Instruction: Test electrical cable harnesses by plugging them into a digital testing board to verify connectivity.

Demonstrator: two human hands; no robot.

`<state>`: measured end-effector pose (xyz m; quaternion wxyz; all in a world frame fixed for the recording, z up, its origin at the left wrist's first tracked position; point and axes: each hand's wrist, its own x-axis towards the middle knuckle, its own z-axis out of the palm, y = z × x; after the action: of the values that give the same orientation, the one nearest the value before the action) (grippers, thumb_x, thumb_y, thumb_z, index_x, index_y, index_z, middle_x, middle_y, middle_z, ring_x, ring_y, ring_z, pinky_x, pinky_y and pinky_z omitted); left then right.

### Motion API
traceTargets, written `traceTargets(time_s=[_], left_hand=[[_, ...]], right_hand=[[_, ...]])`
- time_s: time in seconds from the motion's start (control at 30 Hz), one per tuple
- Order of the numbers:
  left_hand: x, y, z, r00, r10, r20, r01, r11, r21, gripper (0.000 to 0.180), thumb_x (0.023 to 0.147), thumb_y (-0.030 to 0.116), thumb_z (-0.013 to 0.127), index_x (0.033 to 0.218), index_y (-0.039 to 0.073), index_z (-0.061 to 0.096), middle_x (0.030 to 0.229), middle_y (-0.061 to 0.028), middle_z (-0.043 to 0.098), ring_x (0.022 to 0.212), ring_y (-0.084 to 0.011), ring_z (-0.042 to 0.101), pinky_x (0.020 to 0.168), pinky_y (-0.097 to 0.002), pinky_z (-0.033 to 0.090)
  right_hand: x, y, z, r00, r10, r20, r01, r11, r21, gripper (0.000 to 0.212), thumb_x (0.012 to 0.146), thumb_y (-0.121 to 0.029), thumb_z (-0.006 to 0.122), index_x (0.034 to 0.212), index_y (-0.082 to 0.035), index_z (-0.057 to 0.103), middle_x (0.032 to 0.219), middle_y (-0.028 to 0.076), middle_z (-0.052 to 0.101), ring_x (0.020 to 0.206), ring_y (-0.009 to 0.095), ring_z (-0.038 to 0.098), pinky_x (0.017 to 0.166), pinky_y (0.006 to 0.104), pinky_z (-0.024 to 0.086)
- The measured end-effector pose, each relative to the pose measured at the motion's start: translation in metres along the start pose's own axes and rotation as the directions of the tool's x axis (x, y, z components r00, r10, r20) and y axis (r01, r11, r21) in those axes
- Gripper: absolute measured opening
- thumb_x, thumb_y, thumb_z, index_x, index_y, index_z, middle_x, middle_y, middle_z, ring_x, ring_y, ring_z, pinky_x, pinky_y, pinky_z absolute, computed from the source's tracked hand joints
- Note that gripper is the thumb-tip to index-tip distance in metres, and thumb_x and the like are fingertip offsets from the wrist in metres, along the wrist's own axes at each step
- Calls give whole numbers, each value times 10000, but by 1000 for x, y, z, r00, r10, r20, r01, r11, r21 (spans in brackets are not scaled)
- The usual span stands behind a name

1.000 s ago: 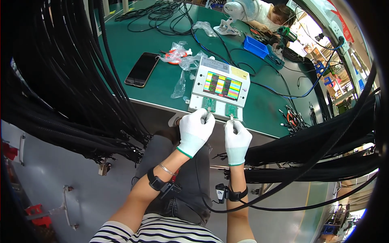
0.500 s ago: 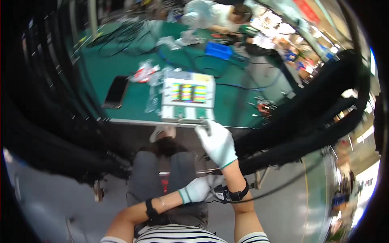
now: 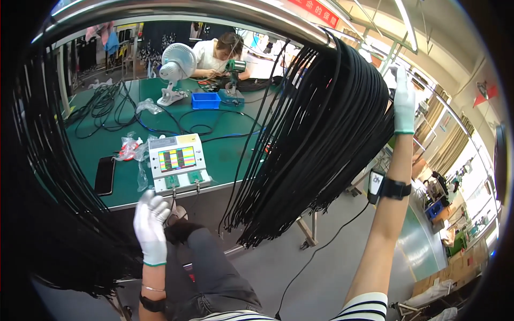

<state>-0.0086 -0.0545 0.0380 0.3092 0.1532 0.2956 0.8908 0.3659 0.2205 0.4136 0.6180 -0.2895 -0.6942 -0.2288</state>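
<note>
Head view, as I read it from the room: one left hand [image 3: 150,224], white-gloved, lower left of the frame, fingers loosely bent and parted, just below the front edge of a tester; one right hand [image 3: 404,104], likewise gloved, raised at upper right beside a black cable bundle [image 3: 326,139], fingers pointing up, though whether they pinch a cable I cannot tell. The tester [image 3: 175,162], pale-cased with a lit multicoloured screen, sits left of centre on a green-topped workbench [image 3: 230,160]; two small green circuit boards [image 3: 171,182] line its front, with plugs [image 3: 198,187] at the edge. The bundle hangs from a metal rail, right of centre; a second cable bundle [image 3: 64,155] fills the left. Also on the bench: smartphone [image 3: 105,175], left of the tester; blue tray [image 3: 205,105] and white clip fan [image 3: 178,64], upper middle. Behind these, a seated co-worker [image 3: 206,56], head bowed.
</note>
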Motion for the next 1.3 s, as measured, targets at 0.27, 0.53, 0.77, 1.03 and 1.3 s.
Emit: traceTargets(time_s=[0.27,0.53,0.77,1.03,1.3], left_hand=[[-25,-13,16,965,-169,200,137,977,165,349,1009,184,470,1284,-16,546,1054,-113,645,911,-182,639,797,-289,526],[-29,-53,71,924,166,346,-309,856,415,398,1008,140,461,1358,-48,477,1256,-105,613,1121,-181,607,950,-304,481],[-69,-83,24,926,-275,258,23,724,690,432,1020,209,467,1365,-49,436,1312,-184,550,1179,-256,572,1026,-376,443],[-57,-127,-35,328,-944,-36,897,323,-302,439,1025,321,467,1282,-35,448,1146,-278,598,911,-283,636,823,-388,538],[-62,-175,-47,649,-747,-144,758,652,35,212,1032,194,401,1095,8,481,836,-126,606,537,-175,543,422,-292,440]], right_hand=[[-14,-140,21,883,-336,329,194,897,397,399,975,-254,519,1233,43,581,1157,218,643,1111,301,613,992,335,428],[-31,-212,35,888,-425,176,346,869,354,390,923,-84,577,1291,44,560,1260,133,614,1170,192,561,1033,328,409],[-194,-240,97,969,87,232,-237,597,767,853,784,7,706,1502,-19,246,1509,136,348,1379,238,362,1129,357,296],[-374,-235,68,86,-126,988,-996,10,88,232,922,-91,572,1102,30,653,786,28,648,651,74,556,619,234,455],[-386,-212,23,261,-580,771,-559,561,611,278,837,-22,632,1111,-36,674,922,43,679,780,127,625,702,274,508]])
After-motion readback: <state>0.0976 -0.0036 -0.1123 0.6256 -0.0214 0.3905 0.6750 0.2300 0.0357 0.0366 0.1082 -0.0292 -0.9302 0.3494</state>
